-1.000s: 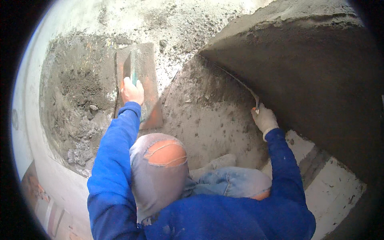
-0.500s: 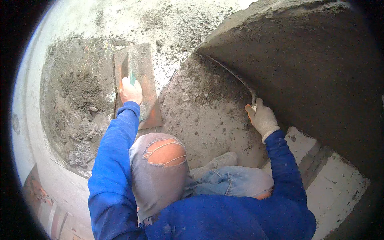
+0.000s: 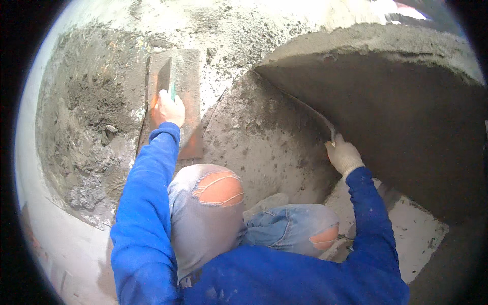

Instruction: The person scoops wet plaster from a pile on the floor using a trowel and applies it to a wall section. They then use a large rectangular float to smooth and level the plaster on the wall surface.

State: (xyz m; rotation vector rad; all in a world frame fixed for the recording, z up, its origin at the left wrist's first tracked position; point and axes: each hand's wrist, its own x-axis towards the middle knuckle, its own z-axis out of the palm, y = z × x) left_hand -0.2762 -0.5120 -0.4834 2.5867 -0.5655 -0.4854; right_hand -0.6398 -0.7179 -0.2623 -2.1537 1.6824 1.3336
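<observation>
My left hand (image 3: 170, 109) is closed on the handle of a rectangular plastering trowel (image 3: 185, 79), whose flat, mortar-smeared blade lies at the upper left of centre. My gloved right hand (image 3: 341, 155) grips a tool with a thin, curved metal neck (image 3: 330, 129), held against the foot of a dark, freshly plastered curved surface (image 3: 417, 107); how far the tool's blade extends is hard to make out. Left of the trowel is a mortar board (image 3: 86, 107) with lumpy grey mortar (image 3: 109, 129). Between my hands lies a speckled grey floor (image 3: 269, 132).
My bent knees, in torn jeans (image 3: 203, 218), fill the lower middle. A white-splashed slab (image 3: 414, 234) lies at lower right. Pale, speckled ground (image 3: 229, 25) stretches beyond the trowel, and a rough plaster ledge (image 3: 356, 38) tops the dark surface.
The view has shifted, showing more above the plaster ledge. My right hand has moved slightly right and down since half a second ago, still gripping the tool. My left hand remains on the trowel.
</observation>
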